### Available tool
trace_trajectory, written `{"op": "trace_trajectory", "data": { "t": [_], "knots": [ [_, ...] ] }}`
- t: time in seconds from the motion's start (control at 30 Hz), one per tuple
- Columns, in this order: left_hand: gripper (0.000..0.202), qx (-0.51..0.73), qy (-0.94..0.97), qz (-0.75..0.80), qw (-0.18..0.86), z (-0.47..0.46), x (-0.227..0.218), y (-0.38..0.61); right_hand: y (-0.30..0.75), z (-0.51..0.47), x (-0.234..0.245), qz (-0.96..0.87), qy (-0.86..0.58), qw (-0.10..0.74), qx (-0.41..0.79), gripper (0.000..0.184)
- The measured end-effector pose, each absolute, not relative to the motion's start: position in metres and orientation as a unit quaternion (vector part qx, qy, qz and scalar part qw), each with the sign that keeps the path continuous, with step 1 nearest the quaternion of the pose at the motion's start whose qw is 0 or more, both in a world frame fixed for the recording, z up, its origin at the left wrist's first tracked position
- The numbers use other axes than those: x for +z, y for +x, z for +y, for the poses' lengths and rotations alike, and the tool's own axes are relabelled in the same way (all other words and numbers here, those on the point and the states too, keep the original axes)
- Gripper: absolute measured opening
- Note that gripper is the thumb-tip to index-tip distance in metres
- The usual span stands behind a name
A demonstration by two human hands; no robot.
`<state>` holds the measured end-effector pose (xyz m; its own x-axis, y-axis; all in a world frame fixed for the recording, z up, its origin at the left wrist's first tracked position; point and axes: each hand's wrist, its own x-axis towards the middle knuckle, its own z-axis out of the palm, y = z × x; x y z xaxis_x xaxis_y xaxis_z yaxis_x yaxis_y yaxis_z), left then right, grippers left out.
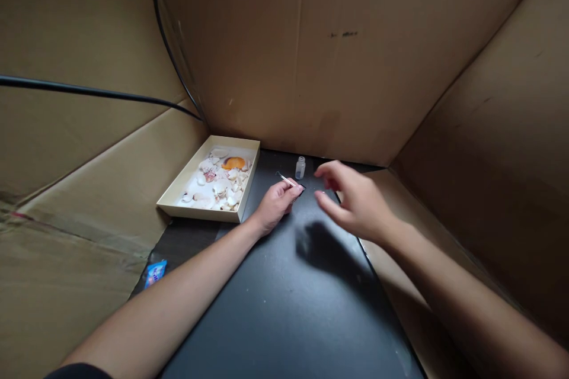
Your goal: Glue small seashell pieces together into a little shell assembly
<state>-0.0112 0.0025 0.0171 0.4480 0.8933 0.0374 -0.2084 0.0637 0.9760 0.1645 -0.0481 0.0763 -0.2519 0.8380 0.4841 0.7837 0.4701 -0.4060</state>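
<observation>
My left hand (276, 204) rests on the black table (288, 308) with its fingers curled around thin metal tweezers (285, 179), whose tips point up and to the left. My right hand (351, 201) hovers just to the right, above the table, fingers loosely spread and holding nothing. A small clear bottle (300, 167) with a white cap stands upright just beyond both hands. A shallow cream box (174, 201) holding several white shells and one orange shell (233, 162) lies to the left of my left hand.
Brown cardboard walls (338, 59) close in the table on the back, left and right. Two black cables (89, 92) run across the left wall. A small blue wrapper (154, 273) lies at the table's left edge.
</observation>
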Motion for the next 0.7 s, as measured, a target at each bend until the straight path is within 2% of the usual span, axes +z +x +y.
{"op": "trace_trajectory", "data": {
  "t": [0.13,0.27,0.4,0.53,0.63,0.7],
  "knots": [
    [0.035,0.421,0.541,0.308,0.660,0.002,0.018,-0.011,0.143,-0.037,0.055,-0.827,-0.485,0.278,0.065,0.025],
    [0.030,0.412,0.551,0.302,0.660,0.002,0.018,-0.012,0.135,-0.029,0.034,-0.785,-0.503,0.346,0.104,0.014],
    [0.018,0.438,0.529,0.321,0.652,0.003,0.014,-0.012,0.140,-0.031,0.024,-0.722,-0.532,0.424,0.127,0.020],
    [0.028,0.466,0.546,0.347,0.604,0.005,0.010,-0.010,0.145,-0.037,0.023,-0.742,-0.497,0.430,0.136,0.022],
    [0.036,0.487,0.565,0.359,0.561,0.006,0.008,-0.010,0.144,-0.038,0.024,-0.766,-0.492,0.399,0.106,0.013],
    [0.037,0.492,0.575,0.362,0.545,0.007,0.008,-0.010,0.144,-0.038,0.024,-0.761,-0.499,0.408,0.077,0.011]
  ]
}}
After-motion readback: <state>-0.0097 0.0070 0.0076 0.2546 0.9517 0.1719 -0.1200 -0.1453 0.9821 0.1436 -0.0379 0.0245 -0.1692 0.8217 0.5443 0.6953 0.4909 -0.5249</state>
